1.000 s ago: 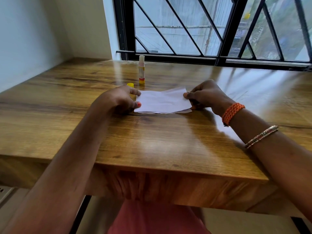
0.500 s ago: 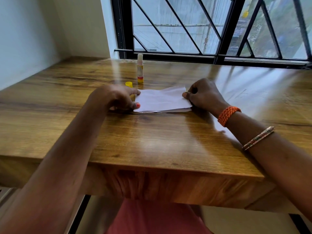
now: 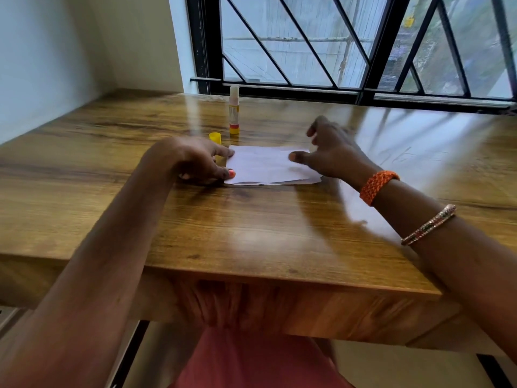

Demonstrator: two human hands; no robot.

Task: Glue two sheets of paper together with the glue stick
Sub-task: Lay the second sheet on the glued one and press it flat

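Paper sheets lie stacked on the surface just before the uncapped glue stick, left hand pinning their left edge with curled fingers, right hand now lifted, fingers spread, empty: pressing probably finishing.

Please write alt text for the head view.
Two stacked paper sheets lie on a wooden table; the left hand holds their left edge, the right hand hovers spread. Behind stand an uncapped glue stick and its yellow cap.
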